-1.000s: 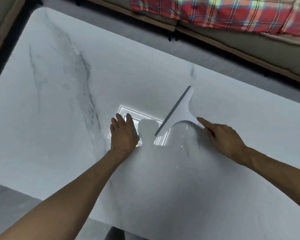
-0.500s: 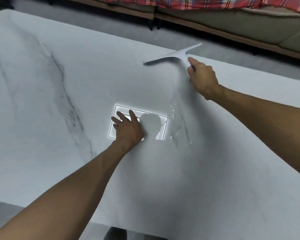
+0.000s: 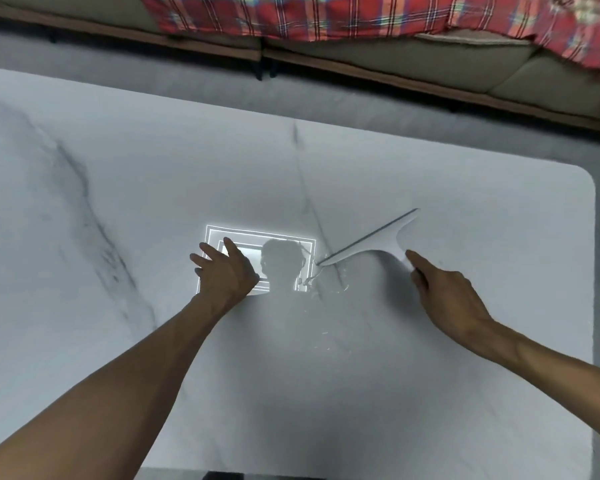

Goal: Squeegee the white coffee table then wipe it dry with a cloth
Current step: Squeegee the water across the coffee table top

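The white marble coffee table [image 3: 153, 174] fills most of the view. My right hand [image 3: 447, 292] grips the handle of a white squeegee [image 3: 374, 242], whose blade lies slanted on the tabletop right of centre. Water droplets [image 3: 321, 287] glisten just below the blade's left end. My left hand [image 3: 226, 270] rests flat on the table at centre, fingers spread, partly over a bright rectangular light reflection [image 3: 284, 237]. No cloth is in view.
A beige sofa [image 3: 430, 64] with a red plaid blanket [image 3: 309, 15] runs along the far side beyond a strip of grey floor [image 3: 118, 74]. The table's rounded right corner [image 3: 586, 181] and right edge lie close to the squeegee.
My right hand has pulled the squeegee back from the far edge toward me, across the table's middle. My left hand has stayed planted on the reflection.
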The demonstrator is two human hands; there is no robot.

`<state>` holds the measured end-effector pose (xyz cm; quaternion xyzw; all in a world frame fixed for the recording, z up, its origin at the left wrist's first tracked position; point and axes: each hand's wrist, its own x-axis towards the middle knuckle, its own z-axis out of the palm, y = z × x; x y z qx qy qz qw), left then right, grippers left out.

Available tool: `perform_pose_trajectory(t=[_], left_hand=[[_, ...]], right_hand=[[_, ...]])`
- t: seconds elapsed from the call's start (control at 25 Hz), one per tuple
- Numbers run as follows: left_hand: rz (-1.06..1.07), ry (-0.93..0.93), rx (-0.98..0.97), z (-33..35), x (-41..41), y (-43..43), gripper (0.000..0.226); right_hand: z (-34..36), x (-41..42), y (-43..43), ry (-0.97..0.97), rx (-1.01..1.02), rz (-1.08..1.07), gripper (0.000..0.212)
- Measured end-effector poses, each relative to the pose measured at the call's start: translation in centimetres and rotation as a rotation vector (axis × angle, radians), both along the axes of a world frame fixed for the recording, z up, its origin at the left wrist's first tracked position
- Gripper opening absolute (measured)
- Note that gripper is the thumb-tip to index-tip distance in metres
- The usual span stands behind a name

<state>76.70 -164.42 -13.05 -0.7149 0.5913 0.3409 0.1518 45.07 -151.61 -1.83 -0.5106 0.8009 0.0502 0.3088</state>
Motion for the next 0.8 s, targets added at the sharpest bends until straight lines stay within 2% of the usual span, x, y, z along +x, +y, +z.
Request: perform_pose_trajectory(t=[0.16,0.24,0.36,0.44,0.56,0.64,0.72,0.8], left_hand=[[-0.11,0.007,-0.056,-1.4,0.3,0.3,0.072],[-0.056,0.027,-0.077,-1.7,0.2,0.7,0.074],[-0.104,-0.014,-0.071,-1.7,0.8,0.8,0.09],[-0.087,0.012,-0.066,-1.8,0.9,0.8,0.098],[-0.207,-0.014,-0.013,-1.2,0.9,1.7,0.082],[-0.215,-0.05,-0.016,-0.6,1.0,1.9,0.083],[-0.235,-0.026,-0.092,-0.9,1.6,2.1,0.085],[-0.252,-0.008,-0.166,-0.6,2.8,3.1,0.076]], right_hand=[[-0.3,0.1,-8.8,0.065,-0.222,-0.023,0.04],[-1.7,1.0,-14.2,0.034,-0.22,-0.146,0.04],[-3.7,2.8,-17.5,-0.021,-0.183,-0.298,0.037],[-4.6,4.5,-15.6,0.003,-0.198,-0.213,0.037],[-4.8,6.3,-8.8,-0.016,-0.21,-0.015,0.043],[-4.4,6.3,-3.4,-0.035,-0.183,0.075,0.045],[-3.6,5.5,1.5,-0.023,-0.129,0.111,0.045],[-2.6,4.4,5.5,0.003,-0.071,0.129,0.046]])
